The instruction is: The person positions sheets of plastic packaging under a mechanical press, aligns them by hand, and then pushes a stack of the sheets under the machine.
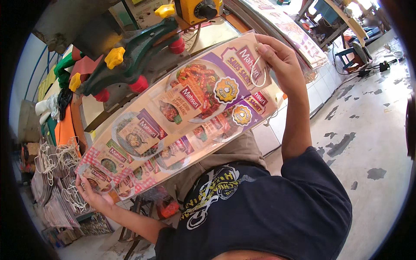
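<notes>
A long printed cardboard hanging sign (175,115) with food pictures slants across my lap, under a glossy transparent film. A second sign of the same print shows along its lower edge, so at least two overlap. My right hand (281,54) grips the upper right end, thumb on the front face, beside a white string loop (255,73). At the lower left end my left hand (93,196) holds the other corner, its fingers curled around the edge and partly hidden behind it.
Just beyond the sign stands a machine with dark green arms (143,50), yellow knobs and red feet. A yellow box with a dial (200,11) sits above. Printed sheets (286,26) are stacked upper right. White strings (71,160) hang over bundled signs at left. Worn floor (346,143) lies right.
</notes>
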Motion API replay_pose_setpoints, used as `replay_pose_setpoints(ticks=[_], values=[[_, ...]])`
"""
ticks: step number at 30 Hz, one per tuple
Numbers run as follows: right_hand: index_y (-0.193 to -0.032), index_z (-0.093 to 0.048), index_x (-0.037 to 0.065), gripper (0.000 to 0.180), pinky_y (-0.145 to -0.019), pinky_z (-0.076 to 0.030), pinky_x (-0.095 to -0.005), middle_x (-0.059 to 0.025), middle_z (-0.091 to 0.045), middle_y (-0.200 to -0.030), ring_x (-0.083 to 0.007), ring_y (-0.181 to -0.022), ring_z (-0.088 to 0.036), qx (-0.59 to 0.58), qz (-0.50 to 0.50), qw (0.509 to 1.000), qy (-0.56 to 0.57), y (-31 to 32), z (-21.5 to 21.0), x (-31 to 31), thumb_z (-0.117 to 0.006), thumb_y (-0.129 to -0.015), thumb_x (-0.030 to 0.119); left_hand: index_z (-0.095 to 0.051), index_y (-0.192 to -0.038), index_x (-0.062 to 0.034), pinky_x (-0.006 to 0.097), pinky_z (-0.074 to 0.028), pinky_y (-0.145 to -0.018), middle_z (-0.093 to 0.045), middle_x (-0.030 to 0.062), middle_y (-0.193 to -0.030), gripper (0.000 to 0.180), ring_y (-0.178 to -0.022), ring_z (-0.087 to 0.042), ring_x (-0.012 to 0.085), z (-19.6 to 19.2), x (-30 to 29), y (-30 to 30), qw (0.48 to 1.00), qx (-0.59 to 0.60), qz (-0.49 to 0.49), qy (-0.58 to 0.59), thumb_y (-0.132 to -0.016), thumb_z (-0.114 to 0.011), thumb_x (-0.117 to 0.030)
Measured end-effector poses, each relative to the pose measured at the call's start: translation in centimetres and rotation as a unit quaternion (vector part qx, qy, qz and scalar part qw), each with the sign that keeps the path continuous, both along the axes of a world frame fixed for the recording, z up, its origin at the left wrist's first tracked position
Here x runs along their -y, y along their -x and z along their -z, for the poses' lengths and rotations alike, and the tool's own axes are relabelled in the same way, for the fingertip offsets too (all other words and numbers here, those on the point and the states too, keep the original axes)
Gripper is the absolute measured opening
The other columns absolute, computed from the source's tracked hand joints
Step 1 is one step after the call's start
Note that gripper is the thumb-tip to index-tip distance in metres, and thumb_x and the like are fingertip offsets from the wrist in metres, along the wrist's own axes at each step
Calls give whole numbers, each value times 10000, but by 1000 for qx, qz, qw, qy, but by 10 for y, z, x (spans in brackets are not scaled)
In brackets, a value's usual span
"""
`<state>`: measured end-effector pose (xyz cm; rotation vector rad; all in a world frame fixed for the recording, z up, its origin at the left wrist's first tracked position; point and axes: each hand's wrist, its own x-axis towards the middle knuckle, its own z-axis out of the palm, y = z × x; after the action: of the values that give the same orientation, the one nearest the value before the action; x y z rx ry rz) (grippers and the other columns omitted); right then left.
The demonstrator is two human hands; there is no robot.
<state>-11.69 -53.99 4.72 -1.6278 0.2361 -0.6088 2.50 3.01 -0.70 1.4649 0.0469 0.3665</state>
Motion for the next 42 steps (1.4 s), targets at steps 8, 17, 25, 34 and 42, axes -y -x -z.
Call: replay_pose_setpoints(ticks=[8, 17, 25, 34, 42], values=[[-1293, -615, 4, 368, -800, -501, -248, -58, -709, -962, -88, -884, -635, 7, 25, 1000, 16, -2, 9, -3, -627, -987, 208, -477, -1311, -50, 369, -476, -968, -581, 95, -1259, 418, -1152, -570, 204, 2, 1, 2, 998, 4, 13, 58, -981, -636, -251], [-1291, -596, -32, 368, -877, -473, -243, -68, -688, -1090, -94, -984, -610, 19, 45, 999, 17, -6, 18, -1, -613, -992, 181, -495, -1321, -15, 352, -459, -996, -604, 91, -1228, 405, -1141, -576, 181, -2, 6, 8, 996, 21, 14, 89, -995, -601, -231], [-1277, -588, -42, 359, -878, -483, -251, -84, -682, -1089, -105, -983, -625, 9, 58, 998, -23, 3, 21, 3, -589, -1003, 189, -459, -1409, 16, 375, -479, -1033, -576, 132, -1333, 465, -1213, -573, 217, -19, 29, 14, 992, 34, 72, 100, -997, -570, -167], [-1293, -559, -35, 336, -881, -507, -262, -82, -668, -1117, -103, -1006, -632, 31, 46, 997, -51, 6, 30, 11, -551, -1022, 164, -485, -1374, 25, 377, -500, -1012, -613, 142, -1286, 441, -1169, -609, 214, -28, 41, 18, 991, 69, 49, 103, -979, -589, -138], [-1269, -552, -44, 336, -848, -536, -261, -101, -668, -1103, -120, -971, -658, 15, 68, 995, -72, 8, 33, 6, -536, -1024, 185, -520, -1335, 32, 356, -523, -972, -644, 137, -1227, 393, -1105, -640, 198, -32, 52, 19, 990, 65, 55, 109, -983, -574, -135]])
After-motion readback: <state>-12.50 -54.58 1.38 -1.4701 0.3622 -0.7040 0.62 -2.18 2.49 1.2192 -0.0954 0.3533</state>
